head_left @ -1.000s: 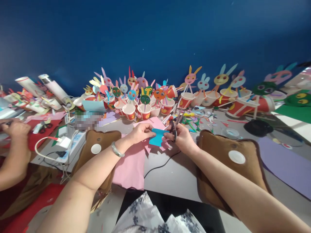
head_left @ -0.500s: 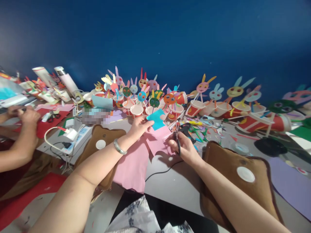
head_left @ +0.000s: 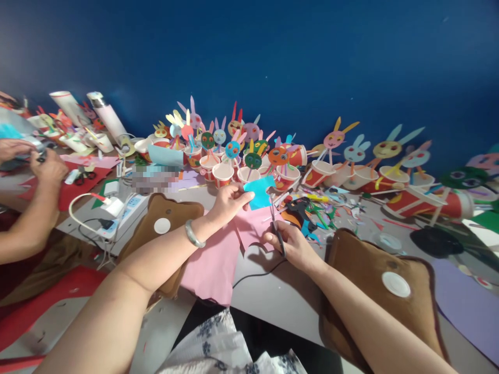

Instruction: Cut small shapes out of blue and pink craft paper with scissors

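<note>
Between thumb and fingers my left hand (head_left: 233,202) pinches a small piece of bright blue paper (head_left: 258,194), whose right edge has a notch cut out. A pair of dark-handled scissors (head_left: 277,235) is in my right hand (head_left: 293,245), blades pointing up at the blue paper's lower right edge. Whether the blades touch the paper I cannot tell. Pink paper (head_left: 212,265) lies on the table below both hands. Colourful paper scraps (head_left: 322,215) are heaped just beyond the right hand.
Paper cups (head_left: 223,174) bearing rabbit-faced paper figures line the wall. Brown cushion-like pouches (head_left: 382,296) flank my arms. A power strip (head_left: 125,221) with cables lies left. At far left, a co-worker's hands (head_left: 49,165) hold something dark above red paper. Purple paper (head_left: 468,301) lies right.
The blue paper has shifted slightly right and been turned in my left hand. The scissors have tilted, their blades now nearer its lower right edge. The co-worker's hands have moved apart.
</note>
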Motion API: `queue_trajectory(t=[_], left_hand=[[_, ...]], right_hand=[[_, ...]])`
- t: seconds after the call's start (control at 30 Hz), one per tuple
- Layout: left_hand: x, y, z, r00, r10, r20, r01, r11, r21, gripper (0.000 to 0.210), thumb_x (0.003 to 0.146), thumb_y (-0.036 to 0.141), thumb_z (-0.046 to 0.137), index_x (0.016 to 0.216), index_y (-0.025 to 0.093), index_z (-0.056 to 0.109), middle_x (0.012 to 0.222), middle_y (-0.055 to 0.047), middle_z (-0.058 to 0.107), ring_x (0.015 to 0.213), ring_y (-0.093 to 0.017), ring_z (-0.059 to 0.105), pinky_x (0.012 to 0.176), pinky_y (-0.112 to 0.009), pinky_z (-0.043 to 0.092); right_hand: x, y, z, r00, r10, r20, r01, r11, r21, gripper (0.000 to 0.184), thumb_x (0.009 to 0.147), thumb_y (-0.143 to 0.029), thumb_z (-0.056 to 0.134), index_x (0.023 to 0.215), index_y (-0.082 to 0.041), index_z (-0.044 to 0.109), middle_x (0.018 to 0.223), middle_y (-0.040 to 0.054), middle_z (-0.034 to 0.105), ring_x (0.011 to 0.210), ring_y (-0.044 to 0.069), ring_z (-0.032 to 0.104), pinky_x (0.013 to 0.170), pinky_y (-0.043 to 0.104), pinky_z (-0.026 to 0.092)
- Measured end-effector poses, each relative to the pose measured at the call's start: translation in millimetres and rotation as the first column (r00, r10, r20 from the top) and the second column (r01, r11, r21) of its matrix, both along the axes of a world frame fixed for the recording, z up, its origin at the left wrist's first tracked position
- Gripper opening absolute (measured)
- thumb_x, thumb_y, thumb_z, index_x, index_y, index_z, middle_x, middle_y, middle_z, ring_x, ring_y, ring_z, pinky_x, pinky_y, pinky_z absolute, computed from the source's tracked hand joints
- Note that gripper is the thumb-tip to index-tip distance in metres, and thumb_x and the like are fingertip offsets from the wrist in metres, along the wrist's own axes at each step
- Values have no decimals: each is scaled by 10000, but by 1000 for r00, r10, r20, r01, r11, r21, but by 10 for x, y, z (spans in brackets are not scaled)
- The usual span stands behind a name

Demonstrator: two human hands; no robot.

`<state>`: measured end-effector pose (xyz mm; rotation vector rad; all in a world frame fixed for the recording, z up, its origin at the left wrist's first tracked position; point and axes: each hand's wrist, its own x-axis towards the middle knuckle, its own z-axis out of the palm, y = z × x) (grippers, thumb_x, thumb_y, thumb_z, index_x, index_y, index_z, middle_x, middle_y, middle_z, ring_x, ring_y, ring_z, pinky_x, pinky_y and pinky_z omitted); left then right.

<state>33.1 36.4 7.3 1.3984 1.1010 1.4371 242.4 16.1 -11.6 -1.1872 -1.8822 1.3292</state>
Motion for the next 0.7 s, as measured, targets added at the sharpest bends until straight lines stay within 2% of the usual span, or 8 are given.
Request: queue_trajectory(t=[0.4, 0.7], left_hand=[[17, 2, -43, 997, -71, -3, 71, 997, -3, 219, 810, 286, 688, 687, 140, 581, 509, 14, 603, 469, -82, 574, 494, -184, 433], [16, 7, -56, 998, -66, -13, 66, 998, -2, 229, 814, 272, 688, 660, 140, 582, 502, 16, 603, 467, -72, 562, 498, -177, 433]], right_hand=[[-6, -19, 35, 999, 36, -7, -36, 995, -97, 496, 734, -657, 708, 704, -171, 612, 680, 69, 714, 567, 159, 569, 524, 264, 408], [8, 2, -22, 999, 1, 54, 1, 1000, -29, 552, 741, -699, 667, 622, -162, 621, 593, 46, 659, 539, 137, 516, 526, 262, 379]])
